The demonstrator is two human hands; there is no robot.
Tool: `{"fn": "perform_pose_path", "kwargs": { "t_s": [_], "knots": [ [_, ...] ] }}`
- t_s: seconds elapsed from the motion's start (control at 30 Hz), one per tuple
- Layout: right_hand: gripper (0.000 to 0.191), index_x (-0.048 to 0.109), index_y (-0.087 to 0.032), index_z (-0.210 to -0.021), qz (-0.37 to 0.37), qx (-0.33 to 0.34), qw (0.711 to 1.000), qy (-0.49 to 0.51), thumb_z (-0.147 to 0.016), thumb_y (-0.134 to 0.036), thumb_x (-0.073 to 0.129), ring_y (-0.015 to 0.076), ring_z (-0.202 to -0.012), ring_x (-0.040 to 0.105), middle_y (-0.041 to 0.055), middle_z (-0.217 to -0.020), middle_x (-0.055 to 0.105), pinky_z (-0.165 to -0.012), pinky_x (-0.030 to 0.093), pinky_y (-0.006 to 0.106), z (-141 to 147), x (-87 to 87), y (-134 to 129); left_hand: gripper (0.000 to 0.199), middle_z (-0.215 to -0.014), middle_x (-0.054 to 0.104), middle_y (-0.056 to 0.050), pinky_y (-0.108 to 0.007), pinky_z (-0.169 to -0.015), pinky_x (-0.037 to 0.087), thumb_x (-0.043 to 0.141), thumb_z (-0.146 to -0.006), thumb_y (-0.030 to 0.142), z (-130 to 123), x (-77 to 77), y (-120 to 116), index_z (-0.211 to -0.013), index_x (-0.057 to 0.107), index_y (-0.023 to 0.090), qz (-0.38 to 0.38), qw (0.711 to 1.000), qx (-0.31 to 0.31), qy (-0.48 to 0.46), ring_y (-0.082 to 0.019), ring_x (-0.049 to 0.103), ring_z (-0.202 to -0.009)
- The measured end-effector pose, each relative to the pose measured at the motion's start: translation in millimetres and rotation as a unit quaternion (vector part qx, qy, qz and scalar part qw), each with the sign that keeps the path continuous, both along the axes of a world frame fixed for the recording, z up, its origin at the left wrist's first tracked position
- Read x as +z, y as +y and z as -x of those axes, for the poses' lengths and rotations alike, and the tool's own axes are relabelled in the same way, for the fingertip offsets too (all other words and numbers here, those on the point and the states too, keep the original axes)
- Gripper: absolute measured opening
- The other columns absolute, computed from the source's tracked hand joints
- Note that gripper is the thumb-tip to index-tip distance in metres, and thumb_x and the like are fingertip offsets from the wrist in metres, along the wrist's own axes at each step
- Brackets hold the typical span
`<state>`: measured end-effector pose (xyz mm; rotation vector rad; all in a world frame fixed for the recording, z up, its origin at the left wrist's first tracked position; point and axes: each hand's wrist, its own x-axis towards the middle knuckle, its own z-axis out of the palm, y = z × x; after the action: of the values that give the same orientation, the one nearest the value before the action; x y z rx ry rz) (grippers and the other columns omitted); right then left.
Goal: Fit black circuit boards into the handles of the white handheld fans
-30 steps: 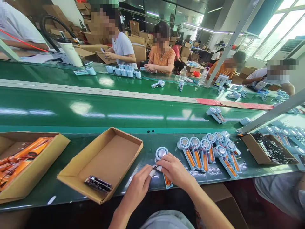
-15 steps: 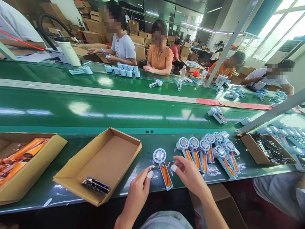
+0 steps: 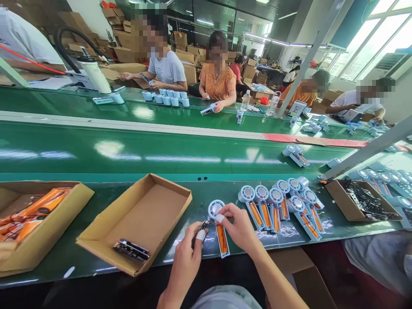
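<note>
While I am viewing the bench (image 3: 199, 193) through the head camera, the tray (image 3: 144, 219) is lying left of both hands, holding loose boards (image 3: 131, 249) near its front. Next, the left hand (image 3: 190, 244) is pinching a board (image 3: 204, 226) between thumb and fingers, with one end showing past the fingertips. The fan (image 3: 216, 209) is lying on the bench just right of that board. Its head is facing up at the far end; its handle (image 3: 222, 240) is running back towards the bench's near edge, slanting slightly right, so the long axis is passing between the hands. The right hand (image 3: 237, 225) is keeping nearer, thumb and forefinger close together over the neck; I am not able to tell what they are gripping. Further right, other fans (image 3: 276, 196) are lying grouped.
</note>
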<state>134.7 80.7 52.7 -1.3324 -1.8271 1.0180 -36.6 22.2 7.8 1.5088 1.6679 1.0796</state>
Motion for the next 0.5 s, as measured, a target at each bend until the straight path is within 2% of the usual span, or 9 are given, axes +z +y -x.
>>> {"fn": "perform_pose_path", "kwargs": {
  "t_s": [0.07, 0.2, 0.3, 0.37, 0.5],
  "knots": [
    [0.009, 0.072, -0.02, -0.089, -0.021, 0.029, 0.999, 0.005, -0.09, -0.019, 0.062, 0.0172, -0.071, 0.068, 0.002, -0.078, 0.076, -0.065, 0.048, 0.024, 3.8, -1.4, -3.7, 0.033, -0.085, 0.075, -0.007, -0.032, -0.059, 0.053, 0.04, -0.091, 0.036, -2.1, 1.7, -0.7, -0.112, 0.061, 0.02, 0.002, 1.0, 0.001, -0.013, -0.019, 0.065, -0.056],
    [0.03, 0.075, -0.024, -0.102, -0.08, 0.122, 0.989, 0.016, -0.092, -0.008, 0.051, 0.0185, -0.094, 0.068, 0.0032, -0.098, 0.077, -0.086, 0.05, 0.029, 2.3, -4.5, -10.9, 0.033, -0.061, 0.06, 0.002, -0.029, -0.053, 0.046, 0.038, -0.092, 0.033, -5.9, 2.8, -3.4, -0.107, 0.065, 0.02, 0.024, 0.999, -0.021, -0.032, -0.019, 0.057, -0.051],
    [0.036, 0.072, -0.024, -0.114, -0.092, 0.107, 0.99, 0.006, -0.092, -0.006, 0.049, 0.0186, -0.095, 0.067, 0.0038, -0.099, 0.077, -0.087, 0.052, 0.029, -1.0, -7.0, -13.3, 0.036, -0.054, 0.052, 0.006, -0.028, -0.051, 0.044, 0.035, -0.095, 0.034, -7.6, 3.6, -4.2, -0.108, 0.065, 0.021, 0.064, 0.995, -0.019, -0.077, -0.018, 0.054, -0.049],
    [0.038, 0.066, -0.022, -0.123, -0.101, 0.1, 0.99, -0.016, -0.092, -0.007, 0.05, 0.0197, -0.096, 0.067, 0.0042, -0.098, 0.077, -0.087, 0.053, 0.031, -1.9, -8.9, -14.7, 0.036, -0.057, 0.056, 0.004, -0.028, -0.053, 0.046, 0.037, -0.097, 0.04, -8.2, 6.2, -2.6, -0.109, 0.065, 0.022, 0.077, 0.992, -0.02, -0.1, -0.019, 0.057, -0.052],
    [0.038, 0.062, -0.021, -0.126, -0.124, 0.106, 0.984, -0.074, -0.093, -0.006, 0.05, 0.0215, -0.097, 0.066, 0.0061, -0.1, 0.075, -0.086, 0.055, 0.032, -1.4, -12.3, -18.2, 0.032, -0.089, 0.073, -0.006, -0.031, -0.067, 0.053, 0.048, -0.093, 0.046, -8.2, 13.4, 4.3, -0.099, 0.069, 0.022, 0.025, 0.996, -0.041, -0.072, -0.023, 0.068, -0.08]
  ]
}}
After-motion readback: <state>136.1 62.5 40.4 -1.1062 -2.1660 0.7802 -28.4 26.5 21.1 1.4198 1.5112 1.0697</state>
